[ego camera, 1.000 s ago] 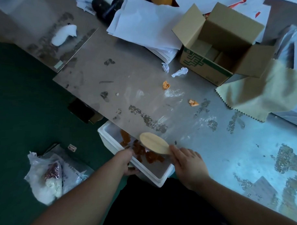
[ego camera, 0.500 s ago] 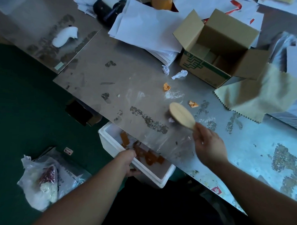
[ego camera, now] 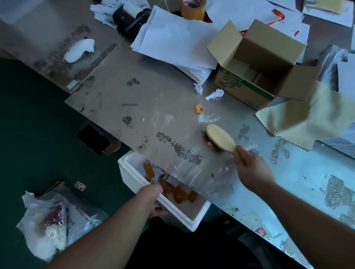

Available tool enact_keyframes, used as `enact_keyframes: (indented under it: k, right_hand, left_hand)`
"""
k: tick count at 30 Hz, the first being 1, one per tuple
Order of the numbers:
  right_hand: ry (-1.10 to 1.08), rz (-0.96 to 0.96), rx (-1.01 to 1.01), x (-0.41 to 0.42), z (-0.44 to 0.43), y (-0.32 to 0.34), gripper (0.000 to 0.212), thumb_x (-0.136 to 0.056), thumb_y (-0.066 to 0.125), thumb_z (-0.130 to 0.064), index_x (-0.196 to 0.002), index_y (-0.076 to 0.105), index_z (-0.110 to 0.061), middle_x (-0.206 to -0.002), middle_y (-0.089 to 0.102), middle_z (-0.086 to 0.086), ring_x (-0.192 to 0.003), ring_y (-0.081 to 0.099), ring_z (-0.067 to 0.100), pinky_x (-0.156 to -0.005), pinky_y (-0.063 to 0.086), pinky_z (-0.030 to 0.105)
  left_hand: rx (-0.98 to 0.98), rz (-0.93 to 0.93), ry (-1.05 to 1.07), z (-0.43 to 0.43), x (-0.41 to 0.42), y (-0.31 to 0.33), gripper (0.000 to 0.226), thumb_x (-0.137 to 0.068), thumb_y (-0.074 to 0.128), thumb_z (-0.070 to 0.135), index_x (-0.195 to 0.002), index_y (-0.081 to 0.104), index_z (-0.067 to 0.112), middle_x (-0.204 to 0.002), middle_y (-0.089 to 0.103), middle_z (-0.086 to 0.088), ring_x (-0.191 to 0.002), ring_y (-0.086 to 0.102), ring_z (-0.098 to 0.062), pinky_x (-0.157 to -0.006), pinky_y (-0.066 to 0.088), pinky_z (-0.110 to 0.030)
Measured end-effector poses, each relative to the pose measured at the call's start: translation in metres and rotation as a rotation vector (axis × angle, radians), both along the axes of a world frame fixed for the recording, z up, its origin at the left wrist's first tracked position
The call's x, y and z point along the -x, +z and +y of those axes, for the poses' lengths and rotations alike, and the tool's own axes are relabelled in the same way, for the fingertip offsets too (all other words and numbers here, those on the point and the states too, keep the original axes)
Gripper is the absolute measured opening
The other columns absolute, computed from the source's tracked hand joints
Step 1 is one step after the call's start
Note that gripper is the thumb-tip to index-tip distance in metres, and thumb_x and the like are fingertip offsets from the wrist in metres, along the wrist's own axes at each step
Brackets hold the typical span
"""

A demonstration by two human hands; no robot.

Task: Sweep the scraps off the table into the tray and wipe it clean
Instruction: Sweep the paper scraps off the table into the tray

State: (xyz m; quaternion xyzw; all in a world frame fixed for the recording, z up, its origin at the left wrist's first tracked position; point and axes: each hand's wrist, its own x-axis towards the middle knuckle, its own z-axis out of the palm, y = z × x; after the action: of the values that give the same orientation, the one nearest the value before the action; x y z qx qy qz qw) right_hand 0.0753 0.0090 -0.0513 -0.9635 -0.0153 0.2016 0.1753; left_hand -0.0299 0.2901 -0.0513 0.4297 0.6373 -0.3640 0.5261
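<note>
My right hand (ego camera: pixel 252 171) grips the handle of a wooden brush (ego camera: pixel 220 138) whose head lies on the worn table (ego camera: pixel 115 96), over an orange scrap (ego camera: pixel 209 144) at its lower edge. Another orange scrap (ego camera: pixel 199 108) and two crumpled white paper bits (ego camera: pixel 214 94) lie farther back, near some white powder (ego camera: pixel 209 118). My left hand (ego camera: pixel 152 199) holds the rim of a white foam tray (ego camera: pixel 134 180) under the table's near edge; several orange scraps lie inside it.
An open cardboard box (ego camera: pixel 256 65), a yellow cloth (ego camera: pixel 309 117), a stack of white papers (ego camera: pixel 175 44) and a tape roll (ego camera: pixel 193 6) crowd the back of the table. A plastic bag (ego camera: pixel 45 223) lies on the green floor at left.
My right hand carried the brush from the table's edge above the tray back toward the middle, onto the nearer orange scrap. The left hand stayed on the tray.
</note>
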Motion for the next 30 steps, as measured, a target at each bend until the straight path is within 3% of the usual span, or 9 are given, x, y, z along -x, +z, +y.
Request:
enact_keyframes:
  k: [4, 10, 16, 22, 25, 27, 30]
  right_hand:
    - [0.102, -0.023, -0.072, 0.045, 0.03, -0.004, 0.036, -0.102, 0.05, -0.037, -0.136, 0.057, -0.025, -0.097, 0.066, 0.004, -0.087, 0.061, 0.033, -0.079, 0.049, 0.041]
    - [0.33, 0.007, -0.025, 0.094, 0.063, 0.002, 0.046, -0.1, 0.039, -0.048, -0.139, 0.056, -0.031, -0.106, 0.068, -0.003, -0.099, 0.064, 0.029, -0.085, 0.048, 0.041]
    - [0.363, -0.054, -0.02, 0.118, 0.068, 0.007, 0.047, -0.099, 0.037, -0.048, -0.138, 0.057, -0.028, -0.103, 0.068, -0.008, -0.093, 0.066, 0.024, -0.077, 0.053, 0.04]
    - [0.322, -0.091, -0.041, 0.125, 0.065, 0.011, 0.045, -0.1, 0.043, -0.044, -0.139, 0.055, -0.025, -0.104, 0.067, -0.005, -0.093, 0.064, 0.026, -0.073, 0.055, 0.04]
    - [0.319, -0.078, -0.024, 0.127, 0.064, 0.012, 0.043, -0.098, 0.054, -0.036, -0.139, 0.052, -0.026, -0.103, 0.066, -0.003, -0.092, 0.064, 0.028, -0.07, 0.055, 0.041]
    - [0.337, -0.088, -0.012, 0.131, 0.063, 0.012, 0.042, -0.097, 0.058, -0.033, -0.139, 0.051, -0.026, -0.103, 0.065, -0.004, -0.091, 0.063, 0.027, -0.068, 0.054, 0.04]
    - [0.32, -0.046, -0.018, 0.131, 0.064, 0.01, 0.042, -0.1, 0.053, -0.037, -0.142, 0.048, -0.03, -0.109, 0.065, -0.005, -0.098, 0.062, 0.027, -0.074, 0.053, 0.04]
  left_hand:
    - [0.016, 0.012, 0.007, 0.004, -0.001, 0.004, 0.016, -0.1, 0.054, 0.018, -0.095, 0.045, 0.006, -0.098, 0.043, -0.016, -0.106, 0.056, -0.04, -0.075, 0.06, -0.055]
    - [0.034, -0.02, 0.003, 0.008, 0.001, 0.013, 0.019, -0.101, 0.053, 0.019, -0.086, 0.045, 0.009, -0.092, 0.041, -0.013, -0.104, 0.055, -0.04, -0.082, 0.058, -0.052]
    - [0.049, -0.041, -0.013, 0.017, 0.009, 0.012, 0.02, -0.101, 0.054, 0.019, -0.087, 0.045, 0.008, -0.091, 0.043, -0.014, -0.08, 0.053, -0.036, -0.092, 0.055, -0.055]
    - [0.057, -0.052, -0.022, 0.022, 0.01, 0.009, 0.023, -0.099, 0.056, 0.022, -0.115, 0.049, 0.007, -0.099, 0.042, -0.015, -0.109, 0.053, -0.043, -0.087, 0.058, -0.057]
    - [0.052, -0.05, -0.025, 0.022, 0.011, 0.009, 0.022, -0.098, 0.057, 0.023, -0.112, 0.049, 0.007, -0.097, 0.042, -0.014, -0.117, 0.053, -0.043, -0.084, 0.059, -0.055]
    - [0.065, -0.048, -0.031, 0.023, 0.011, 0.009, 0.02, -0.099, 0.055, 0.021, -0.111, 0.049, 0.007, -0.106, 0.045, -0.016, -0.116, 0.054, -0.043, -0.081, 0.06, -0.056]
    - [0.061, -0.038, -0.024, 0.025, 0.011, 0.008, 0.018, -0.1, 0.054, 0.019, -0.111, 0.049, 0.006, -0.115, 0.047, -0.018, -0.113, 0.055, -0.043, -0.07, 0.061, -0.055]
